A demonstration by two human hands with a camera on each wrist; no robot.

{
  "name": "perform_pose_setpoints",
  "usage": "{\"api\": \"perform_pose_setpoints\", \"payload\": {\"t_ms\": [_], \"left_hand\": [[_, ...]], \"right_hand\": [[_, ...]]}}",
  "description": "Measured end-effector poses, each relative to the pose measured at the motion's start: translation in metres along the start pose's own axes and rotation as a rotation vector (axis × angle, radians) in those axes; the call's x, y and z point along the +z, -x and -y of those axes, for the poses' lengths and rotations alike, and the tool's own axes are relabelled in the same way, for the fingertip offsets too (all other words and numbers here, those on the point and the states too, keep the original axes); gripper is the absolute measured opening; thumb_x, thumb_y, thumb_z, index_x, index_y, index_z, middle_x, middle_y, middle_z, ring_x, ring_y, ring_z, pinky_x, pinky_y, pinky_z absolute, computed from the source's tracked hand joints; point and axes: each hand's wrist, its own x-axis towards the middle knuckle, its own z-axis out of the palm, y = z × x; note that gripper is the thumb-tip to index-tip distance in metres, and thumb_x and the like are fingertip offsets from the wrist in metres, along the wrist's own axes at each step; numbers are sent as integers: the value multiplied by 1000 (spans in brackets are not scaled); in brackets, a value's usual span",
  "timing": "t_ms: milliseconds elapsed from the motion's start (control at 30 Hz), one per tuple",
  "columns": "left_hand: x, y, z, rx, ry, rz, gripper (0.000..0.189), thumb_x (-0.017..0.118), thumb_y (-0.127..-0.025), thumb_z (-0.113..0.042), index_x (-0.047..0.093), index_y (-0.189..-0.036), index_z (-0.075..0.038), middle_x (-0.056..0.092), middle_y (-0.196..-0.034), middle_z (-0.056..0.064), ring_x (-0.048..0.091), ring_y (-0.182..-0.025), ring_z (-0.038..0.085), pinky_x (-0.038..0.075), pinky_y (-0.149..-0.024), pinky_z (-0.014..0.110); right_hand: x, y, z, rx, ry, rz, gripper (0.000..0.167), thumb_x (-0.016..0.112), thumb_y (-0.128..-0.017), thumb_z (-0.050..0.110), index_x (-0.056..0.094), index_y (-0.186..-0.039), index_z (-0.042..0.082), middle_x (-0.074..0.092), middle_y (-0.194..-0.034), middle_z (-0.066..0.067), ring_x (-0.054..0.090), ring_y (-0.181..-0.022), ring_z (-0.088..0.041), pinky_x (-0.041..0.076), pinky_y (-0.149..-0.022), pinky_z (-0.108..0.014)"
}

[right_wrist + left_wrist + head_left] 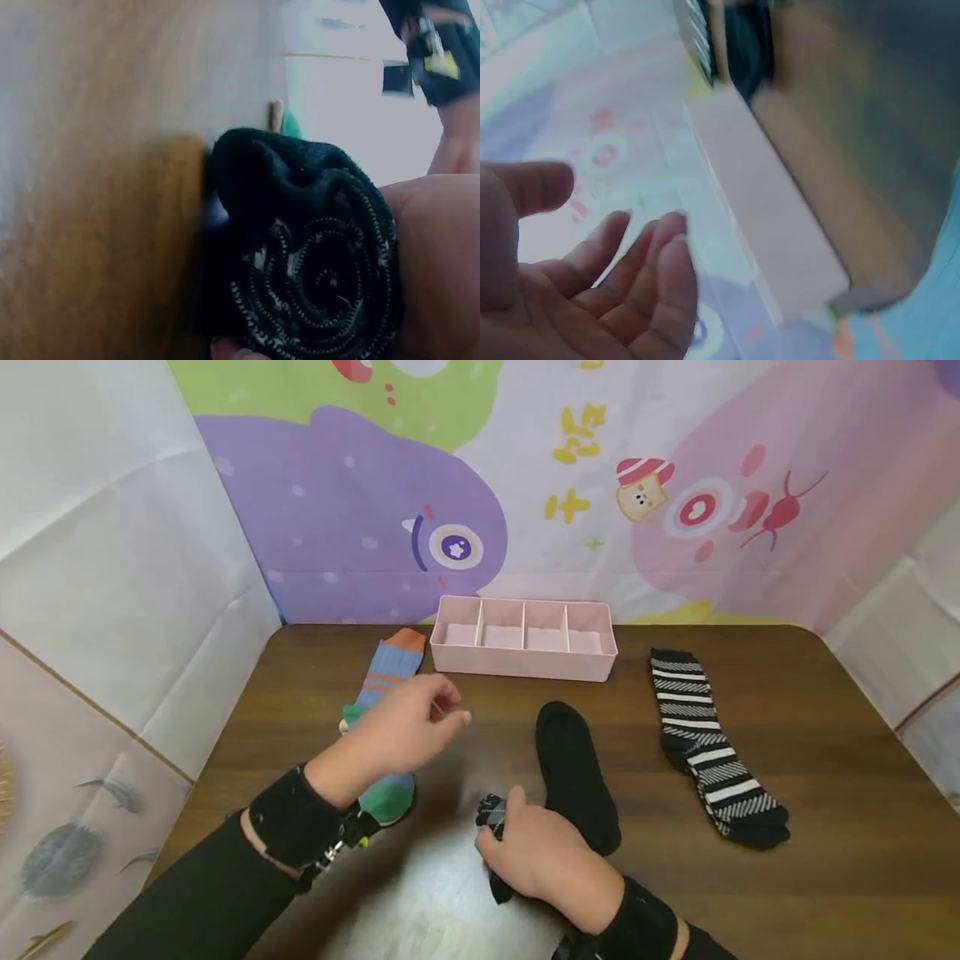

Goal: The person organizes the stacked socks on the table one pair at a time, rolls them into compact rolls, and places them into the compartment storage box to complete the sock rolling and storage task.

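Observation:
My right hand [543, 856] grips a dark rolled-up sock [492, 812] low on the table. In the right wrist view the rolled sock [307, 262] shows a spiral of black layers with pale stitched lines. Just beyond the right hand lies a plain black sock [573, 768], flat. My left hand [397, 727] is held above a blue, orange and green sock [393, 662] and hides its middle. The left wrist view shows the left hand [607, 285] with fingers loosely bent and nothing between them.
A pink box [525, 662] with several compartments stands at the back of the brown wooden table [825, 735]. A black-and-white striped sock [712, 743] lies flat at the right. Behind the table hangs a cartoon-printed cloth [360, 518].

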Motion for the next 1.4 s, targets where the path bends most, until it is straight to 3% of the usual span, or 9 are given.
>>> {"api": "perform_pose_setpoints", "payload": {"t_ms": [100,233,400,500,833,967,1133,1200,1400], "left_hand": [[-14,-38,6,-30,-82,-71,25,57,-104,-31,64,-112,-8,64,-98,6,59,-86,23,50,-76,40],[-23,-81,27,-157,-188,-126,37,46,-108,-34,61,-121,-2,63,-99,11,59,-85,28,48,-76,44],[-18,-116,48,-290,-277,-139,43,42,-108,-33,56,-128,3,65,-114,19,64,-102,36,52,-86,52],[-14,-128,56,-339,-321,-168,45,42,-106,-30,57,-129,5,65,-121,23,64,-109,39,53,-88,56],[-13,-149,73,-413,-210,-95,44,41,-106,-26,72,-95,3,67,-115,22,61,-101,36,50,-92,47],[-10,-154,77,-401,-175,-95,40,40,-104,-19,74,-105,1,67,-119,21,59,-110,38,47,-99,47],[-7,-160,80,-362,-194,-84,41,38,-104,-14,73,-119,1,69,-123,20,57,-126,38,21,-121,49],[-6,-162,80,-352,-214,-75,40,39,-105,-15,73,-117,2,70,-121,20,58,-126,37,15,-123,49],[-3,-165,82,-342,-241,-82,41,41,-107,-19,74,-105,3,72,-115,21,58,-127,39,13,-123,50]], "right_hand": [[-3,1,-3,-7,-7,-2,77,57,-100,48,34,-150,-5,65,-100,-15,59,-67,-23,48,-63,-44],[-5,1,-6,-31,-8,14,75,58,-101,47,33,-150,-5,66,-95,-12,60,-67,-21,49,-64,-43],[-4,0,-7,-67,-6,24,76,57,-102,48,33,-151,-6,64,-88,-9,59,-64,-19,48,-62,-42],[-3,1,-7,-77,3,18,75,54,-103,47,33,-150,-7,60,-78,-8,58,-61,-19,48,-60,-41],[-5,2,-6,-84,21,-4,63,52,-105,48,40,-138,-5,55,-68,-7,55,-56,-20,45,-55,-39],[-5,0,-6,-80,29,9,63,52,-105,48,40,-138,-4,55,-68,-6,56,-57,-19,46,-57,-40],[-4,0,-6,-87,28,13,64,52,-105,48,40,-138,-5,56,-69,-6,56,-57,-18,47,-57,-39],[-3,0,-6,-91,27,7,64,52,-104,48,40,-138,-5,56,-69,-5,56,-57,-18,47,-58,-39],[-5,0,-7,-94,33,-9,61,53,-104,47,42,-135,-4,57,-68,-6,55,-55,-18,46,-55,-38]]}}
